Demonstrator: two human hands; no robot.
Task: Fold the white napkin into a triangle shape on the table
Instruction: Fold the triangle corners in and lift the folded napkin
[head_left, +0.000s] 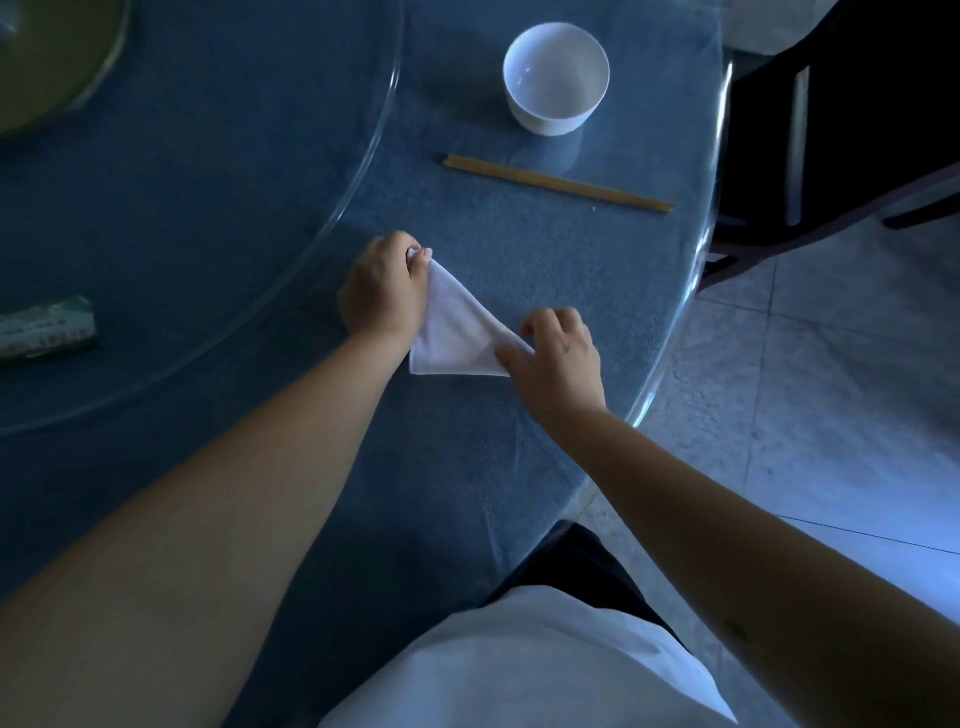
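Note:
The white napkin (454, 332) lies on the blue table (467, 234) in a triangle shape, its point toward the far left. My left hand (382, 286) pinches the napkin's far tip between thumb and fingers. My right hand (558, 358) holds the near right corner, thumb pressed on the cloth. The napkin's left edge is partly hidden behind my left hand.
A white bowl (556, 78) stands farther back, with a pair of chopsticks (558, 183) lying in front of it. A glass turntable (182, 208) covers the left part of the table, bearing a green packet (47, 327). A dark chair (831, 130) stands at right beyond the table's edge.

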